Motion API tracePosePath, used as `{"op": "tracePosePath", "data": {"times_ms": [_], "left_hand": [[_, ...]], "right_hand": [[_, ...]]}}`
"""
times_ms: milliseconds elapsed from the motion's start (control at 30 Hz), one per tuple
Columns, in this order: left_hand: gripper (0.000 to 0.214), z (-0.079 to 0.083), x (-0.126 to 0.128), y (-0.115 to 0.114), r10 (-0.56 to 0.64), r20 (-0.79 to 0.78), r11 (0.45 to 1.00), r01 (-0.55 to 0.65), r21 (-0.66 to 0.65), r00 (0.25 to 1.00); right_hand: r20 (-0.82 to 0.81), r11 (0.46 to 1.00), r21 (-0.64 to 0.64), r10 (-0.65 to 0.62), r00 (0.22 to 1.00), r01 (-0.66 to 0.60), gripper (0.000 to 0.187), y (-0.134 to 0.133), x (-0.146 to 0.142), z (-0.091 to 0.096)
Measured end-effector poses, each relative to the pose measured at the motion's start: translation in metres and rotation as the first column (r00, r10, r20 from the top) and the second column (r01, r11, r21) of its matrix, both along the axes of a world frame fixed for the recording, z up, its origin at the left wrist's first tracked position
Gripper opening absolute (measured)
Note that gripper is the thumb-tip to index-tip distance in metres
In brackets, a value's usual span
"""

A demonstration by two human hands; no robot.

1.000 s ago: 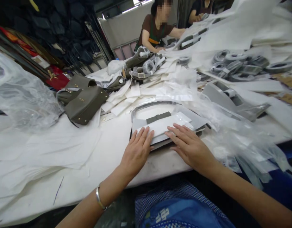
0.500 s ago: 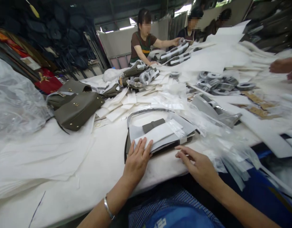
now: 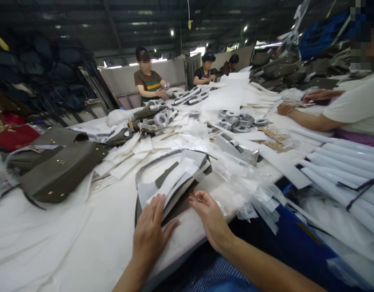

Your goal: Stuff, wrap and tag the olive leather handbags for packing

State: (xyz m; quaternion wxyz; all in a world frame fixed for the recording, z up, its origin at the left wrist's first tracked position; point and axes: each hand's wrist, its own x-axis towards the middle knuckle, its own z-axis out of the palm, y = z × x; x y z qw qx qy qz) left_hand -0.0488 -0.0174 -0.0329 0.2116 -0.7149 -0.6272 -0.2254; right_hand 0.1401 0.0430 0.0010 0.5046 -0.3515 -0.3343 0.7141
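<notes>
A dark olive handbag (image 3: 185, 194) lies on the white-covered table right before me, its long strap (image 3: 150, 156) wrapped in grey and looped away from me. On top of the bag rest a white foam strip (image 3: 171, 182) and a small dark olive piece (image 3: 166, 175). My left hand (image 3: 150, 229) lies flat on the near left part of the bag and foam, fingers stretched out, thumb apart. Beside the bag's near right edge, my right hand (image 3: 209, 215) has thumb and fingertips drawn together; what they pinch, if anything, is too small to make out.
Finished-looking olive bags (image 3: 63, 174) lie at left. Foam strips (image 3: 129, 152), grey rolls (image 3: 235, 120) and clear plastic (image 3: 232, 174) spread beyond and right of my bag. White tubes (image 3: 341, 174) stack at right. Co-workers (image 3: 148, 83) stand across the table; another person's arm (image 3: 308, 119) reaches in from the right.
The view has turned to the right. The bag's right end is now tilted up and away, its near side showing more. My right hand has come closer to the bag's edge, fingertips closing.
</notes>
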Motion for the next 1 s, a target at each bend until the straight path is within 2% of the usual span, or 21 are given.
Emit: {"op": "tracePosePath", "data": {"times_ms": [67,133,200,233,300,333,367,400,467,500,533,567,633,667,733,800,833,867,900,933,1000], "left_hand": [[0.083,-0.004,-0.003,-0.003,0.097,0.064,0.994,-0.1,0.039,0.993],[0.081,-0.007,-0.006,-0.006,0.187,0.129,0.98,-0.194,0.049,0.974],[0.078,-0.011,-0.01,-0.009,0.232,0.19,0.97,-0.241,0.026,0.954],[0.077,-0.012,-0.011,-0.01,0.236,0.216,0.97,-0.244,0.01,0.948],[0.073,-0.012,-0.014,-0.011,0.213,0.255,0.976,-0.219,-0.007,0.943],[0.072,-0.012,-0.015,-0.012,0.194,0.269,0.98,-0.199,-0.006,0.944],[0.072,-0.011,-0.016,-0.012,0.176,0.282,0.983,-0.182,-0.002,0.943],[0.071,-0.01,-0.016,-0.012,0.164,0.296,0.985,-0.174,0.006,0.941],[0.072,-0.008,-0.017,-0.012,0.171,0.332,0.982,-0.189,0.022,0.928],[0.072,-0.007,-0.018,-0.012,0.181,0.351,0.979,-0.203,0.027,0.918],[0.073,-0.005,-0.019,-0.011,0.191,0.37,0.975,-0.218,0.032,0.909],[0.074,-0.004,-0.02,-0.011,0.196,0.384,0.973,-0.227,0.037,0.902],[0.076,-0.001,-0.024,-0.011,0.204,0.402,0.97,-0.241,0.043,0.893],[0.077,0.001,-0.026,-0.011,0.209,0.406,0.968,-0.247,0.042,0.89],[0.078,0.005,-0.029,-0.011,0.218,0.409,0.966,-0.256,0.04,0.886],[0.078,0.011,-0.033,-0.011,0.215,0.403,0.966,-0.253,0.043,0.89],[0.078,0.013,-0.035,-0.011,0.213,0.399,0.967,-0.251,0.045,0.892],[0.078,0.016,-0.037,-0.01,0.21,0.395,0.967,-0.249,0.048,0.894],[0.078,0.019,-0.039,-0.01,0.21,0.394,0.967,-0.249,0.05,0.895],[0.077,0.021,-0.042,-0.01,0.211,0.396,0.967,-0.251,0.051,0.894],[0.077,0.024,-0.046,-0.009,0.21,0.408,0.966,-0.253,0.053,0.888]], "right_hand": [[-0.014,0.993,0.115,0.037,0.999,-0.035,0.024,0.001,-0.01,0.006],[0.053,0.959,0.244,0.134,0.99,-0.143,0.028,0.009,-0.009,0.015],[0.278,0.874,0.402,0.168,0.946,-0.274,0.028,0.023,0.006,0.023],[0.427,0.805,0.492,0.108,0.898,-0.331,0.026,0.031,0.018,0.025],[0.665,0.633,0.643,-0.182,0.725,-0.431,0.022,0.05,0.051,0.023],[0.698,0.557,0.692,-0.355,0.621,-0.46,0.021,0.06,0.068,0.02],[0.716,0.515,0.698,-0.498,0.489,-0.497,0.022,0.069,0.085,0.017],[0.72,0.503,0.678,-0.603,0.344,-0.537,0.024,0.077,0.1,0.012],[0.704,0.532,0.6,-0.706,0.078,-0.598,0.034,0.089,0.121,0.002],[0.692,0.554,0.561,-0.722,-0.019,-0.615,0.039,0.093,0.127,-0.002],[0.682,0.571,0.533,-0.726,-0.082,-0.625,0.042,0.096,0.13,-0.004],[0.679,0.58,0.519,-0.726,-0.109,-0.628,0.043,0.097,0.13,-0.005],[0.71,0.602,0.535,-0.701,-0.07,-0.593,0.04,0.097,0.122,0.0],[0.75,0.624,0.549,-0.662,-0.002,-0.557,0.039,0.096,0.115,0.006],[0.842,0.696,0.536,-0.477,0.25,-0.478,0.042,0.09,0.099,0.019],[0.834,0.778,0.417,-0.122,0.539,-0.47,0.048,0.08,0.082,0.029],[0.778,0.794,0.332,0.074,0.624,-0.508,0.052,0.074,0.075,0.03],[0.72,0.791,0.252,0.231,0.654,-0.557,0.054,0.068,0.07,0.028],[0.694,0.777,0.188,0.328,0.641,-0.601,0.054,0.063,0.066,0.025],[0.714,0.754,0.154,0.362,0.599,-0.638,0.052,0.059,0.064,0.019],[0.847,0.702,0.17,0.255,0.467,-0.692,0.047,0.053,0.066,0.007]]}}
